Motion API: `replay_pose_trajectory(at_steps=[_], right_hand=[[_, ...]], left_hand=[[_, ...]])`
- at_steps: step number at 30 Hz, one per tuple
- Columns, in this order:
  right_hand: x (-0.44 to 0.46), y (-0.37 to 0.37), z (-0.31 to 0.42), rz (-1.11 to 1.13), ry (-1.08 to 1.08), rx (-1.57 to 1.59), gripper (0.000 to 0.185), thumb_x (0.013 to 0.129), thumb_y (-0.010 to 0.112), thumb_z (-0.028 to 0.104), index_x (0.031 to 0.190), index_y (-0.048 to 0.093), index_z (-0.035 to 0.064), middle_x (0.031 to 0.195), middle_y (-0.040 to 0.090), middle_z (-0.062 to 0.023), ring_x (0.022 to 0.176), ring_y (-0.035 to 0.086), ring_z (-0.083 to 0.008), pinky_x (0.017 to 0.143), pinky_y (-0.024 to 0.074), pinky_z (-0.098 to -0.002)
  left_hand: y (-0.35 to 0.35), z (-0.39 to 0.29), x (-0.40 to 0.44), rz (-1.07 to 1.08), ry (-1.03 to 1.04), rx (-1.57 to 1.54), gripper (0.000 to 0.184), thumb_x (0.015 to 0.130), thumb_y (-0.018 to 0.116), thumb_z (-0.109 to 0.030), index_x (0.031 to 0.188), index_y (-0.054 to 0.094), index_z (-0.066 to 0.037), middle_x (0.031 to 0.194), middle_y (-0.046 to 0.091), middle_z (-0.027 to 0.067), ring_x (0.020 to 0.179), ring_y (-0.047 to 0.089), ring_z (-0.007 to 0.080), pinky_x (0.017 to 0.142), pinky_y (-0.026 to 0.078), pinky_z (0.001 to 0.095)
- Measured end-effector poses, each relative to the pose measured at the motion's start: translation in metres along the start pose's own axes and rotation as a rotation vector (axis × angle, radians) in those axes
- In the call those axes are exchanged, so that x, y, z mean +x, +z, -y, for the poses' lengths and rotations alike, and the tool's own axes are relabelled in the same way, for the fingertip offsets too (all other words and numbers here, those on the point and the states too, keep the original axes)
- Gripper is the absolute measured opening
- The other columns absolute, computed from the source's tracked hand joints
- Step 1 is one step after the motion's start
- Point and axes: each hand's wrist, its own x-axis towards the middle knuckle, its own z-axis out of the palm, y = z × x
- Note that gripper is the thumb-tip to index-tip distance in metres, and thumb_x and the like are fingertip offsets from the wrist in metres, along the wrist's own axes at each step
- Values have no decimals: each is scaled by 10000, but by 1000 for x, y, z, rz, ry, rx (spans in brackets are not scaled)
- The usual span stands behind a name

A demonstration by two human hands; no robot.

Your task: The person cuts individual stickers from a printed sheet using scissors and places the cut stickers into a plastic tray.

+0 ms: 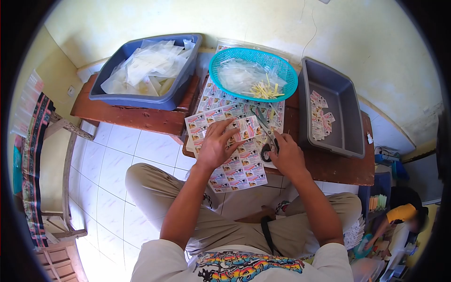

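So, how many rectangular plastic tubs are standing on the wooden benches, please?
2: the blue tub at the left, filled with translucent plastic, and the grey tub at the right, containing small printed pieces. Neither is hidden.

The left arm [184,207] and the right arm [320,207] reached forward and leaned inward, the left grip [219,142] with its fingers spread, the right grip [286,153] with its fingers curled.

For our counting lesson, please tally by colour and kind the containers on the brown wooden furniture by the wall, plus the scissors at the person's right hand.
Blue tub: 1
Grey tub: 1
Turquoise basket: 1
Pair of scissors: 1
Total: 4
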Motion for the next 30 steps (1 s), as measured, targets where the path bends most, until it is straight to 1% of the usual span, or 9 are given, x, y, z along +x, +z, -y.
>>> replay_pose_trajectory(at_steps=[6, 8, 12, 15, 21, 24, 26, 29, 30], right_hand=[[-1, 16, 4, -78, -117, -107, 742, 888, 800, 217, 1553, 506, 69, 1387, 620, -188, 1184, 681, -427, 961, 591, -530], [3, 12, 8, 13, -106, -135, 735, 873, 770, 161, 1554, 509, 73, 1398, 617, -195, 1175, 682, -433, 945, 596, -525], [10, 14, 3, 45, -89, -130, 727, 854, 746, 122, 1544, 521, 73, 1388, 616, -207, 1174, 681, -434, 938, 596, -530], [10, 13, -1, -3, -105, -69, 709, 841, 721, 76, 1526, 536, 59, 1358, 618, -220, 1149, 688, -439, 944, 593, -533], [0, 0, -6, -69, -130, 170, 660, 816, 719, 32, 1464, 592, 28, 1298, 622, -224, 1070, 707, -429, 969, 582, -500], [-10, -12, 0, -45, -122, 280, 657, 805, 738, 51, 1450, 615, 30, 1251, 627, -212, 1022, 707, -395, 958, 577, -483], [-17, -15, -1, -72, -126, 278, 724, 774, 783, 40, 1479, 619, 44, 1166, 643, -190, 935, 687, -306, 898, 578, -391], [-23, -25, -1, -12, -91, 326, 784, 784, 853, 86, 1524, 595, 52, 1146, 645, -168, 885, 674, -232, 840, 577, -344], [-23, -26, -3, -8, -99, 319, 784, 784, 853, 86, 1524, 595, 52, 1146, 645, -168, 885, 674, -232, 840, 577, -344]], left_hand=[[3, 0, 2, 5, 1, 25, 436, 811, 917, -215, 1191, 769, -61, 1411, 659, 170, 1260, 637, 388, 1086, 492, 512], [3, 0, 2, -6, -7, 4, 435, 815, 918, -221, 1192, 769, -62, 1414, 658, 173, 1266, 636, 389, 1091, 491, 510], [2, 1, 1, 7, -26, 23, 468, 796, 938, -227, 1203, 770, -69, 1444, 651, 188, 1309, 621, 403, 1109, 499, 500], [2, 2, 1, -13, -25, 6, 442, 815, 920, -223, 1201, 770, -67, 1427, 654, 180, 1280, 632, 392, 1100, 490, 510], [2, 5, 3, 1, -65, -1, 455, 805, 916, -166, 1227, 763, -92, 1459, 643, 183, 1330, 611, 401, 1123, 492, 501], [1, 7, 3, 0, -79, 4, 455, 809, 911, -159, 1235, 762, -97, 1466, 638, 182, 1338, 606, 398, 1127, 490, 500], [1, 9, 4, 3, -95, -14, 457, 815, 908, -165, 1243, 762, -98, 1467, 636, 184, 1346, 600, 400, 1136, 482, 504], [-1, 11, 4, -31, -99, 4, 458, 820, 905, -177, 1248, 763, -96, 1469, 635, 187, 1346, 598, 407, 1142, 475, 509], [-1, 11, 5, -41, -106, 4, 458, 820, 905, -177, 1248, 763, -96, 1469, 635, 187, 1346, 598, 407, 1142, 475, 509]])
